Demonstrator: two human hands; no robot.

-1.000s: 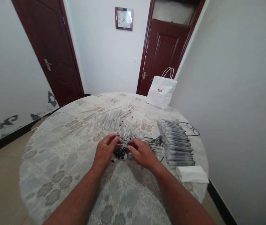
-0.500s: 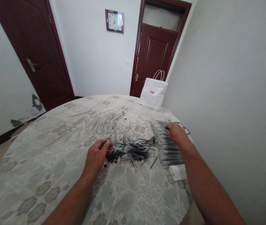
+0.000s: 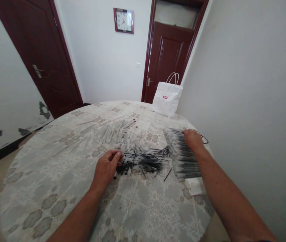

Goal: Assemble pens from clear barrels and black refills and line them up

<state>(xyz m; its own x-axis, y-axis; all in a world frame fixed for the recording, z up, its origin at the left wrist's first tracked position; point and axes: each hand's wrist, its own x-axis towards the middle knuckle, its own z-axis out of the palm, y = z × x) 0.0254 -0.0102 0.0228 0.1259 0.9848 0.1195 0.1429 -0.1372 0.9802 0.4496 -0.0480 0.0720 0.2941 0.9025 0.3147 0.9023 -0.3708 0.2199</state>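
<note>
My left hand [image 3: 109, 162] is pinched closed beside a heap of small black caps [image 3: 125, 167]; what lies between its fingertips is too small to make out. At the far end of a row of assembled pens [image 3: 184, 156], clear with dark cores, my right hand [image 3: 193, 138] is closed on a pen whose dark tip shows at the fingers. Between the hands lies a pile of thin black refills [image 3: 149, 163]. Behind it are loose clear pen barrels [image 3: 114, 130], scattered across the cloth.
A patterned cloth covers the round table [image 3: 137, 201]. A white paper bag [image 3: 168, 99] stands at its back right edge. Near my right forearm lies a white packet [image 3: 195, 186]; eyeglasses [image 3: 204, 139] rest behind my right hand. The wall [image 3: 253, 101] rises close on the right.
My right hand has shifted slightly away along the pen row, toward its far end. My left hand keeps its pinch by the caps. The whole view has moved a little.
</note>
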